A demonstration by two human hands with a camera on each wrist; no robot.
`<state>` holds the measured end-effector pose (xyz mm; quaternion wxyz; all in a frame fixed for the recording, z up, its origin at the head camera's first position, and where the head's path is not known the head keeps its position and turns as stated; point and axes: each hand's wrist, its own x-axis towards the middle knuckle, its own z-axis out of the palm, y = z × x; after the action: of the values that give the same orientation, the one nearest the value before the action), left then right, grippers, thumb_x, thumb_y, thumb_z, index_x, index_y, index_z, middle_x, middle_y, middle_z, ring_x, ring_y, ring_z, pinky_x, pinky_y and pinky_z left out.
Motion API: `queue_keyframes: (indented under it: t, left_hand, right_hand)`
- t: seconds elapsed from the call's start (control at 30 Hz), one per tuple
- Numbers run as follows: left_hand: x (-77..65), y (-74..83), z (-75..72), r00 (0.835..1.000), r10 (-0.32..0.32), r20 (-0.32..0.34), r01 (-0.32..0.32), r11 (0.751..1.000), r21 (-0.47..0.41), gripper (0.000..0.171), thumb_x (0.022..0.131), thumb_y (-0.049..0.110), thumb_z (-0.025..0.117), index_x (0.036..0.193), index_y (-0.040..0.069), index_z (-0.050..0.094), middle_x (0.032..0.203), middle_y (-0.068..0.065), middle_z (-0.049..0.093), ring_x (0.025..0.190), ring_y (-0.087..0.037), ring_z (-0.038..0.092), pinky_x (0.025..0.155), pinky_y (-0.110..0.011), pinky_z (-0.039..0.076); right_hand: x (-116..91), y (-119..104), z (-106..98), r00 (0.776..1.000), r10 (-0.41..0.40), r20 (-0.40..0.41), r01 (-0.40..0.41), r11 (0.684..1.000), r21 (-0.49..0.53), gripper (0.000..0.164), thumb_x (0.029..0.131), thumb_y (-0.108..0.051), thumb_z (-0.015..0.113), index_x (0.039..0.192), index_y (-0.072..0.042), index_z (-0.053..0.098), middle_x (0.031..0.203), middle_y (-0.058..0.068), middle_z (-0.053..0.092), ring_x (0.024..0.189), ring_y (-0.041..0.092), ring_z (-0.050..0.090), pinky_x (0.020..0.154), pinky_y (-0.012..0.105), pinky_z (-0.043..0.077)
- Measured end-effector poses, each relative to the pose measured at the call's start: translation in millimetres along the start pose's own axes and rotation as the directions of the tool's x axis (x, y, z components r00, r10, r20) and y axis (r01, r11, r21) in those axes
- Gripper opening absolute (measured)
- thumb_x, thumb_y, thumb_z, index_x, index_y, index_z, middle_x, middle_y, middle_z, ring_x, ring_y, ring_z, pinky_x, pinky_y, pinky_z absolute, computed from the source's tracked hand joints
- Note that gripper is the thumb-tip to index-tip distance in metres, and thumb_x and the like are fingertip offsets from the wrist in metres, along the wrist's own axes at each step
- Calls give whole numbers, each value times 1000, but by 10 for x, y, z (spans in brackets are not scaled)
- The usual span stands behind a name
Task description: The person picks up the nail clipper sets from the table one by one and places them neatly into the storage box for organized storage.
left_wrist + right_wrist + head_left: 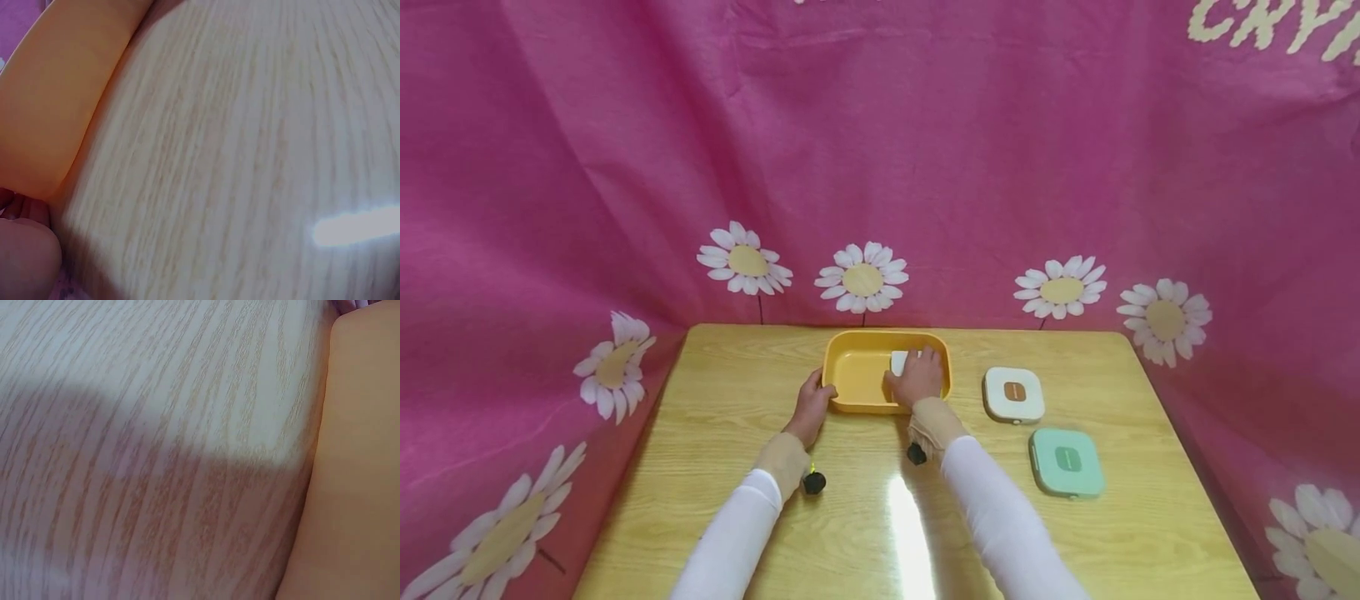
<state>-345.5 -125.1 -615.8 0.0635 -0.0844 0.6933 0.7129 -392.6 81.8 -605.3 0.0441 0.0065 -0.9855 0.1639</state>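
A yellow rectangular bin stands at the far side of the wooden table. My left hand grips its left end, thumb at the rim and the other fingers along the outside wall. Inside the bin, toward its right end, my right hand holds a white flat-sided thing, mostly covered by the fingers. The left wrist view shows part of the bin's outer wall with a few fingers below it. Only the bin's outside and the tabletop fill most of the right wrist view.
Right of the bin lies a white square case with rounded corners and a brown label. Nearer the front is a similar mint-green case. A pink curtain with printed daisies hangs behind and beside the table.
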Motion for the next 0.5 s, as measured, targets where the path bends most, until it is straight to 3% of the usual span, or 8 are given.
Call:
queue_keyframes:
  t: [0.17,0.27,0.5]
  left_hand:
    - [47,-42,31,998,-27,-48,26,999,-23,67,89,2,49,155,-6,41,156,-26,46,138,-35,46,114,-43,38]
    - [77,-37,46,997,-53,-62,49,997,-62,64,89,2,50,152,-6,45,153,-26,48,134,-34,48,110,-41,41]
    - [137,17,67,989,-117,-88,105,987,-122,63,85,-1,50,149,-8,50,147,-26,53,126,-31,53,101,-33,46]
  right_hand:
    - [-24,-6,-28,992,-71,-103,77,995,57,49,91,-35,72,108,10,64,113,29,59,112,44,55,99,51,49]
    - [-37,-8,-57,985,-95,-146,111,988,105,40,93,-27,69,105,11,65,117,32,60,114,46,56,99,53,51]
    - [-50,7,-147,963,-166,-210,211,954,215,44,92,-20,64,120,14,64,130,38,58,122,52,56,99,61,52]
